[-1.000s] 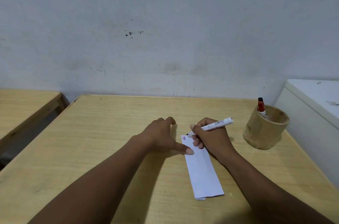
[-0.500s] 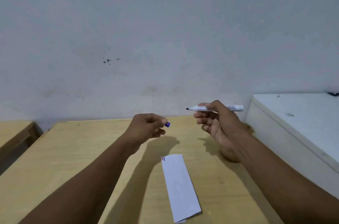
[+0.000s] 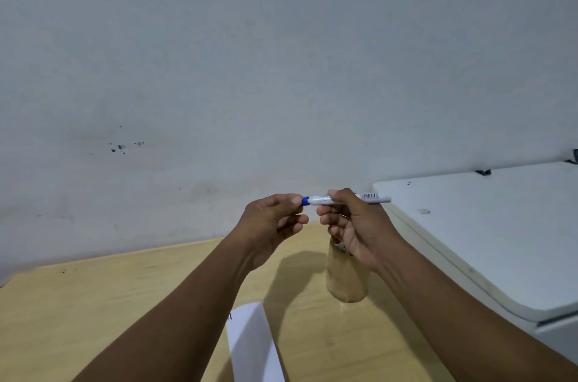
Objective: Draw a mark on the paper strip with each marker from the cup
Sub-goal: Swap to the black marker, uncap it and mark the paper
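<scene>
My right hand (image 3: 353, 225) holds a white marker (image 3: 369, 196) level in the air, well above the table. My left hand (image 3: 272, 222) pinches the marker's blue cap (image 3: 305, 201), which sits on the marker's tip. The white paper strip (image 3: 253, 347) lies on the wooden table (image 3: 93, 313) below my hands, with small red and blue marks at its far left corner. The tan cup (image 3: 345, 281) stands on the table behind my right wrist, its rim and contents mostly hidden by my hand.
A white cabinet top (image 3: 500, 231) borders the table on the right, higher than the tabletop. A plain grey wall with a few dark specks (image 3: 120, 147) rises behind the table.
My right hand lifted the marker off the paper strip. My left hand left the strip holding the blue cap and brought it onto the marker's tip. The camera tilted upward.
</scene>
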Demonstrator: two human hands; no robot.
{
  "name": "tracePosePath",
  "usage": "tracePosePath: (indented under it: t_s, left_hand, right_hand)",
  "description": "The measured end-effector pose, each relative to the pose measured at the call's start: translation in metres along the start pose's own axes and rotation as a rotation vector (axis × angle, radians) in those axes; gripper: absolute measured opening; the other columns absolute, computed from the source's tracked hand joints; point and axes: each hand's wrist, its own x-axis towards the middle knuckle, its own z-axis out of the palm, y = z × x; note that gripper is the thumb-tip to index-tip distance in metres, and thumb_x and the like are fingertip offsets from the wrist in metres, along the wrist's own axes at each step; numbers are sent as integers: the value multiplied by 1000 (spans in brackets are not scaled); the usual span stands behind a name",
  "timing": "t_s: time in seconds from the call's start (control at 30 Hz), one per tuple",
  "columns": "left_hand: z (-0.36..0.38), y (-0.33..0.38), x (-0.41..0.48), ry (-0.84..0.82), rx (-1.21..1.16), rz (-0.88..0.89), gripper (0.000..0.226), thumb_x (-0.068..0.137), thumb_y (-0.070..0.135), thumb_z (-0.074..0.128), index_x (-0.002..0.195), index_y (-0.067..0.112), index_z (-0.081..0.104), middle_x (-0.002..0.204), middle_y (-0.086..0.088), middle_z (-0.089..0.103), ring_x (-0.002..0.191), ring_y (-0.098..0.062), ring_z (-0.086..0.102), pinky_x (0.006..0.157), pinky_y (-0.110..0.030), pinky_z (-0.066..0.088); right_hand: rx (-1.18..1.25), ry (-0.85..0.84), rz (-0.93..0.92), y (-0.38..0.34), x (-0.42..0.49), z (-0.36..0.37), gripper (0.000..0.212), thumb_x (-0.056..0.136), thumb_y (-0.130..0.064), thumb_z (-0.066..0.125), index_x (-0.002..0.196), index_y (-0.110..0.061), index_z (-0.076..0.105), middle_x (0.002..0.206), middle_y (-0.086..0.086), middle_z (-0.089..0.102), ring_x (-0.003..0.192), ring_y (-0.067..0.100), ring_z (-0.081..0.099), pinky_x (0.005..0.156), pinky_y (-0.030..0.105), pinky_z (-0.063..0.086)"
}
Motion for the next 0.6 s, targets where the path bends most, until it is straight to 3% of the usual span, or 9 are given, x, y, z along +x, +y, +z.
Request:
tracePosePath:
  t_s: [0.13, 0.4, 0.5, 0.6]
  left_hand:
    - [6, 1, 2, 16, 106, 46, 10, 90, 9, 73, 93, 0, 73, 82, -16, 68, 67, -20, 71, 67, -25, 60]
    - [19, 5, 5, 4, 149, 82, 11, 90, 10, 73, 94, 0, 74, 78, -14, 71, 72, -22, 73, 69, -26, 60]
    - [23, 9, 6, -17, 210, 99, 14, 92, 10, 72, 97, -2, 74, 69, -7, 71, 73, -23, 72, 73, -29, 62]
    - [19, 17, 12, 29, 275, 146, 15, 92, 9, 71, 100, -4, 73, 65, -4, 69, 73, -25, 71, 80, -34, 62]
  right_hand:
    - [-27, -30, 7, 1, 2, -7, 13, 96, -14, 66, 89, -3, 67, 69, 15, 72, 49, 14, 68, 44, 21, 45]
    - [-127, -91, 17, -18, 8, -20, 19, 95, -21, 69, 97, -2, 68, 68, 10, 73, 49, 12, 66, 41, 20, 42]
    - [-215, -79, 63, -27, 7, -31, 40, 89, -42, 74, 103, -4, 68, 71, 10, 73, 44, 13, 59, 36, 19, 37]
    - [-303, 58, 92, -35, 8, -52, 69, 80, -70, 66, 108, -7, 66, 75, 13, 73, 38, 13, 52, 31, 18, 31]
